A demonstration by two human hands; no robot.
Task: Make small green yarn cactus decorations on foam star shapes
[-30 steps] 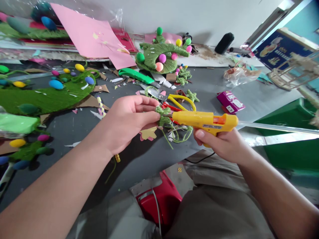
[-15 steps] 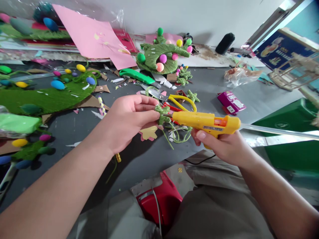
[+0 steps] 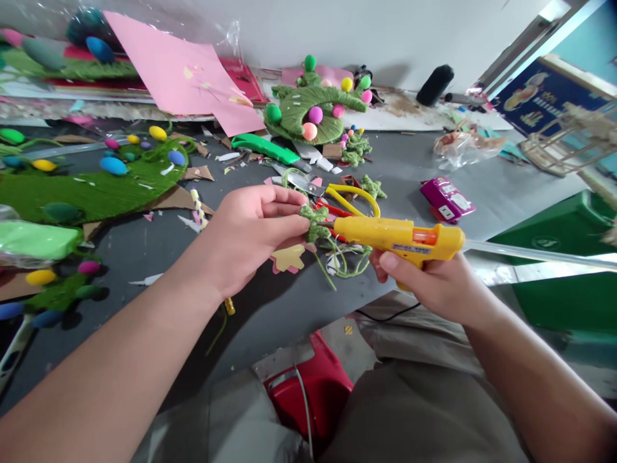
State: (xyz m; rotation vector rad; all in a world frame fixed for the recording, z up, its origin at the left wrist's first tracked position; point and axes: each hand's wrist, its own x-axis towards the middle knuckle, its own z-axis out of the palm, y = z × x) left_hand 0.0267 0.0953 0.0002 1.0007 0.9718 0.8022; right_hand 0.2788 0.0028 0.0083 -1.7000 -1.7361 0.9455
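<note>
Between the thumb and fingers of my left hand (image 3: 258,231) is a small green yarn-wrapped star (image 3: 315,223). My right hand (image 3: 429,276) grips a yellow hot glue gun (image 3: 385,233), a clear glue stick (image 3: 540,253) sticking out of its back. The gun's nozzle meets the star, or comes very close to it; I cannot tell whether glue is flowing. Behind the star lie yellow-handled scissors (image 3: 371,196). Loose green yarn (image 3: 354,273) and a yellow paper shape (image 3: 288,258) lie below it on the grey table (image 3: 270,321).
A green yarn-wrapped wreath (image 3: 294,106) with coloured balls stands against the wall. Nearer are a green utility knife (image 3: 265,148), another small green star (image 3: 373,186) and a purple box-shaped device (image 3: 448,199). At left lies a green decorated shape (image 3: 87,193). A red stool (image 3: 313,386) is below.
Almost nothing differs. The view has shifted very slightly, while both hands, the star and the glue gun keep nearly the same places.
</note>
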